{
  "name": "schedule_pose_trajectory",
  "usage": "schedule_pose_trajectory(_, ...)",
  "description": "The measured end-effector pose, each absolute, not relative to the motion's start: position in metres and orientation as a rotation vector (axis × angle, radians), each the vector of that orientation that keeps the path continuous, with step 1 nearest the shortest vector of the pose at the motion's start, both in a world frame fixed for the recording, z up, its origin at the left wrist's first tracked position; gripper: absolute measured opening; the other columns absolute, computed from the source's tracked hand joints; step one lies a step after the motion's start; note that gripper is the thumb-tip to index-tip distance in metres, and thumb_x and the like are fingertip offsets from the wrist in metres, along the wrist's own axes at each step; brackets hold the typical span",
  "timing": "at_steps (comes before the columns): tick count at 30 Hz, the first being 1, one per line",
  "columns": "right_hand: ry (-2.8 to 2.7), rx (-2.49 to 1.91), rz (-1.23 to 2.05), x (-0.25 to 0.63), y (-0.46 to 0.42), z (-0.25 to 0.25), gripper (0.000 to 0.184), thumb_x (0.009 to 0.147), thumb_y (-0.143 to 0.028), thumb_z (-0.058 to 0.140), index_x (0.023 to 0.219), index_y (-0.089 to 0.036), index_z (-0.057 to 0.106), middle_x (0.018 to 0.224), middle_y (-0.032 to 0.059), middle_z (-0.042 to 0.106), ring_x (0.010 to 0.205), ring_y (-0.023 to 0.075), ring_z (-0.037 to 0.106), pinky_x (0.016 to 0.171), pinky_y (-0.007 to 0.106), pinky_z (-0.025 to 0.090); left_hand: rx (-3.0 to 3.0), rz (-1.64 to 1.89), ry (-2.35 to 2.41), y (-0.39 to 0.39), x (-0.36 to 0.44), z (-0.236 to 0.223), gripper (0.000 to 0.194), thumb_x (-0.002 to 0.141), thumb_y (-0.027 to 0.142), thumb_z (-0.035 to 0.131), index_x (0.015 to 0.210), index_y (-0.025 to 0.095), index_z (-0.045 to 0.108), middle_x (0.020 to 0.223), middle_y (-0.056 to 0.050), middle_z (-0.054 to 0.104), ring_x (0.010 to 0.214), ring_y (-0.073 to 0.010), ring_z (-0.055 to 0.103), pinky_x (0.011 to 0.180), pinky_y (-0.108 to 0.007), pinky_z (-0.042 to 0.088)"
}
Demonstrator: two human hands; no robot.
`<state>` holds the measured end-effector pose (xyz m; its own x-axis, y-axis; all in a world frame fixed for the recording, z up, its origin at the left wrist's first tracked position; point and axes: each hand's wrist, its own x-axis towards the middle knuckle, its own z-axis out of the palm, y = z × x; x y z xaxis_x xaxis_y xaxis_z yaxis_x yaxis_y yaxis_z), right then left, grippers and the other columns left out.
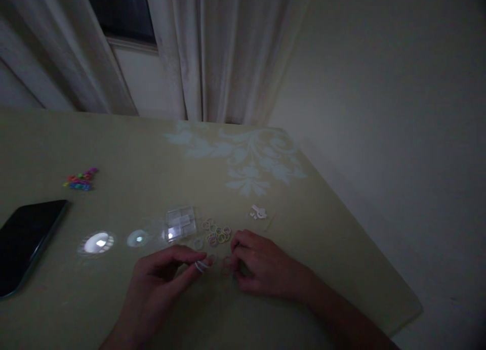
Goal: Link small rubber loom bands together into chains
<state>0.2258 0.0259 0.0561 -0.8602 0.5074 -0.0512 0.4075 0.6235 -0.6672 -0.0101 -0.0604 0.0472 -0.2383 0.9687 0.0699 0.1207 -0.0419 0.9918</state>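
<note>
While the table (pixel 125 147) supports every loose item, pale curtains (pixel 228 56) hang past its edge, beyond the clear plastic box (pixel 180 223). A pale floral pattern (pixel 250 158) marks the table surface beyond and to the right of the box.

The left hand (pixel 155 279) is on the near side of the box; its thumb and index finger are closed in a pinch on the white rings (pixel 201 265). These rings are therefore held off the near right corner of the box. The right hand (pixel 261 264) is to the right of the box and nearer the viewer, fingers curled toward the thumb; whether it grips anything cannot be told.

The phone (pixel 30 244), screen dark, lies well to the left of the box. A multicoloured pile of small pieces (pixel 81 180) lies beyond and left of the box. Pastel rings (pixel 216 233) are clustered just beside its right side. A white cut-out piece (pixel 259 212) lies farther right of the box. Faint pink rings (pixel 227 264), dimly lit, are near the right fingertips, right of the box on its near side.
</note>
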Motion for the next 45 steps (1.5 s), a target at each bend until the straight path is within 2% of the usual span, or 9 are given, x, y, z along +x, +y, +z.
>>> schedule_pose_trajectory(7, -2.039, -0.738, 1.432, 0.216, 0.02, 0.055, 0.009, 0.088, -0.017, 0.073, 0.089, -0.02, 0.065, 0.102, 0.0013, 0.056, 0.082, 0.0128, 0.051, 0.071, 0.024, 0.043, 1.349, 1.158, 1.31, -0.066, 0.003, 0.037, 0.017, 0.081, 0.03, 0.083, 0.066, 0.024, 0.077, 0.063, 0.0, 0.077, 0.06, -0.015, 0.073, 0.058, -0.018, 0.056)
schedule_pose_trajectory(10, -1.93, -0.705, 1.511, 0.21, 0.012, 0.051, 0.007, 0.089, -0.02, 0.073, 0.09, -0.019, 0.066, 0.101, 0.0009, 0.056, 0.077, 0.0114, 0.047, 0.067, 0.024, 0.04, 1.412, 1.156, 1.226, -0.067, 0.005, 0.034, 0.005, 0.084, 0.029, 0.083, 0.082, 0.026, 0.081, 0.076, 0.0, 0.079, 0.07, -0.0158, 0.075, 0.065, -0.02, 0.059)
schedule_pose_trajectory(13, -1.861, -0.677, 1.555, 0.207, 0.008, 0.046, 0.009, 0.086, -0.022, 0.076, 0.092, -0.019, 0.069, 0.101, 0.0013, 0.056, 0.075, 0.0104, 0.047, 0.065, 0.024, 0.039, 1.483, 1.277, 1.121, -0.065, 0.004, 0.033, 0.02, 0.087, 0.022, 0.082, 0.104, 0.033, 0.082, 0.09, 0.001, 0.08, 0.079, -0.0153, 0.076, 0.072, -0.022, 0.061)
schedule_pose_trajectory(16, -1.823, -0.664, 1.61, 0.205, 0.007, 0.042, 0.011, 0.087, -0.025, 0.08, 0.091, -0.018, 0.072, 0.102, 0.0019, 0.057, 0.073, 0.01, 0.048, 0.063, 0.023, 0.039, 1.599, 1.363, 1.041, -0.064, -0.001, 0.034, 0.024, 0.092, 0.019, 0.077, 0.105, 0.037, 0.083, 0.093, 0.001, 0.079, 0.083, -0.0151, 0.077, 0.073, -0.021, 0.062)
schedule_pose_trajectory(22, -2.132, -0.783, 1.079, 0.196, 0.008, 0.028, 0.015, 0.101, -0.028, 0.069, 0.114, -0.022, 0.075, 0.116, 0.0078, 0.064, 0.109, 0.0201, 0.062, 0.095, 0.035, 0.052, 1.294, 1.546, 1.368, -0.063, -0.016, 0.04, 0.003, 0.089, 0.03, 0.081, 0.093, 0.029, 0.081, 0.092, 0.0, 0.084, 0.082, -0.0158, 0.08, 0.075, -0.019, 0.064)
schedule_pose_trajectory(28, -2.607, -0.833, 0.451, 0.18, 0.004, 0.013, 0.035, 0.105, -0.031, 0.063, 0.14, -0.028, 0.065, 0.145, 0.0117, 0.06, 0.126, 0.0292, 0.055, 0.108, 0.048, 0.047, 0.896, 1.664, 1.393, -0.059, -0.023, 0.038, 0.022, 0.085, 0.035, 0.086, 0.089, 0.025, 0.067, 0.09, 0.001, 0.084, 0.069, -0.0122, 0.076, 0.067, -0.018, 0.063)
schedule_pose_trajectory(32, -2.679, -0.87, 0.415, 0.179, 0.003, 0.016, 0.037, 0.108, -0.037, 0.058, 0.145, -0.034, 0.061, 0.153, 0.0094, 0.055, 0.128, 0.0301, 0.053, 0.107, 0.05, 0.046, 0.957, 1.585, 1.39, -0.059, -0.022, 0.036, 0.021, 0.084, 0.033, 0.085, 0.086, 0.024, 0.066, 0.081, 0.002, 0.081, 0.066, -0.0115, 0.074, 0.063, -0.016, 0.061)
schedule_pose_trajectory(38, -2.628, -0.844, 0.49, 0.18, 0.002, 0.003, 0.015, 0.104, -0.033, 0.067, 0.114, -0.024, 0.072, 0.137, 0.0085, 0.063, 0.123, 0.0271, 0.055, 0.105, 0.044, 0.047, 1.028, 1.535, 1.376, -0.059, -0.014, 0.039, 0.018, 0.086, 0.031, 0.082, 0.08, 0.024, 0.066, 0.066, 0.005, 0.074, 0.059, -0.0102, 0.071, 0.057, -0.013, 0.057)
schedule_pose_trajectory(45, -2.422, -0.804, 0.728, 0.183, -0.001, 0.014, 0.007, 0.107, -0.019, 0.057, 0.113, -0.02, 0.061, 0.121, 0.0101, 0.064, 0.115, 0.0249, 0.056, 0.103, 0.042, 0.049, 1.173, 1.46, 1.431, -0.058, -0.013, 0.045, 0.006, 0.085, 0.031, 0.082, 0.088, 0.026, 0.081, 0.088, -0.003, 0.084, 0.078, -0.0174, 0.081, 0.071, -0.02, 0.064)
